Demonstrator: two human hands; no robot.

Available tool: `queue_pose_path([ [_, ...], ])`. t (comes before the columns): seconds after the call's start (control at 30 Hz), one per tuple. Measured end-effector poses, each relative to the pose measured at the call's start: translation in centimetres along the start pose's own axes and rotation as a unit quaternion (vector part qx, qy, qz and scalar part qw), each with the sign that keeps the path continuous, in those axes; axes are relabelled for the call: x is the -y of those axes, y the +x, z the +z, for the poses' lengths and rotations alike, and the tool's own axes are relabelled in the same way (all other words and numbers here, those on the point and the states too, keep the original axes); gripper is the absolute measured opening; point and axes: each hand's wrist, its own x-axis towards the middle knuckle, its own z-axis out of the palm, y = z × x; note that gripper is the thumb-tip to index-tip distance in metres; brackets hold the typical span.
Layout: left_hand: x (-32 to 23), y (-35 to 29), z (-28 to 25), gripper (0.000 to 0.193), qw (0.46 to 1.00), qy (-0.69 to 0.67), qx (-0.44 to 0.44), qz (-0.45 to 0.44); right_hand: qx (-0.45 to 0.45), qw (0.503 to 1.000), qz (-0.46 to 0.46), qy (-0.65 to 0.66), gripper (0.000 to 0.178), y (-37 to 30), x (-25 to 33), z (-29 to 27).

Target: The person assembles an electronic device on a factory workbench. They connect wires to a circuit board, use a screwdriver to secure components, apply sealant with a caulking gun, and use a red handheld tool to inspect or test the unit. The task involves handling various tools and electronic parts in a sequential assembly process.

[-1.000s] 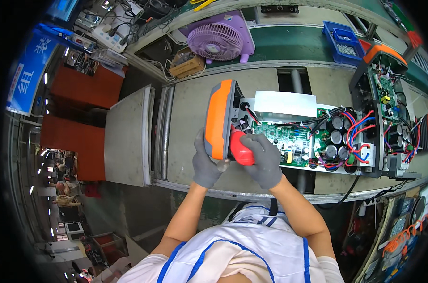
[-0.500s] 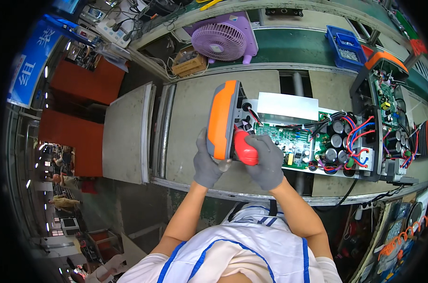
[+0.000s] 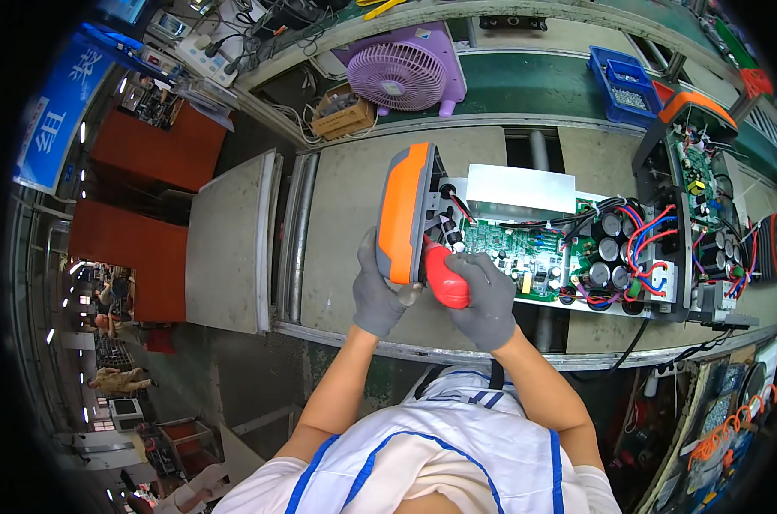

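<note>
My left hand (image 3: 380,291), in a grey glove, is wrapped round the near end of an orange and grey end panel (image 3: 401,214), thumb on its inner side. This panel stands upright at the left end of an open electronic unit with a green circuit board (image 3: 517,257). In my right hand (image 3: 487,300), also gloved and closed, is a red-handled tool (image 3: 444,276). Its handle slants toward me. The tool's far end goes in behind the panel, where I cannot make out its tip. Near it lie black and red wires and a black fitting (image 3: 450,230).
A silver metal cover (image 3: 521,188) and several capacitors (image 3: 609,248) with red and blue cables sit on the unit. To the right stands another open unit (image 3: 697,171). Beyond the bench are a purple fan (image 3: 397,77), a cardboard box (image 3: 344,116) and a blue bin of small parts (image 3: 624,90).
The red handle has swung slightly toward me, and my right hand has turned with it. My left hand stays on the panel.
</note>
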Motion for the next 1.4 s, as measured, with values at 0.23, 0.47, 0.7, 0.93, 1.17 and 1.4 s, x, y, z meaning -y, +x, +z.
queue_pose_path([
  [0.23,0.1,0.0,-0.2,0.105,1.000,-0.016,0.012,-0.009,-0.033,0.999,0.027,0.012,0.051,1.1,0.1,-0.4],
  [0.47,-0.2,0.0,-0.2,0.104,1.000,-0.008,0.007,0.003,-0.048,0.997,0.067,-0.014,0.039,2.6,-0.3,0.9],
  [0.7,-0.5,0.0,-0.4,0.108,1.000,-0.022,0.012,-0.014,-0.094,0.990,0.097,-0.027,0.035,5.0,0.2,-0.5],
  [0.93,-0.2,-0.3,0.2,0.109,0.998,-0.064,-0.013,0.006,-0.148,0.962,0.202,0.107,0.040,0.9,2.1,-5.2],
  [1.17,-0.2,-0.1,-0.1,0.110,0.998,-0.062,0.004,-0.007,-0.071,0.996,0.046,-0.041,0.050,-2.0,2.6,-4.4],
  [1.4,0.7,-0.2,0.4,0.110,0.998,-0.059,-0.001,0.010,-0.063,0.996,0.040,-0.038,0.046,-1.5,2.3,-3.4],
])
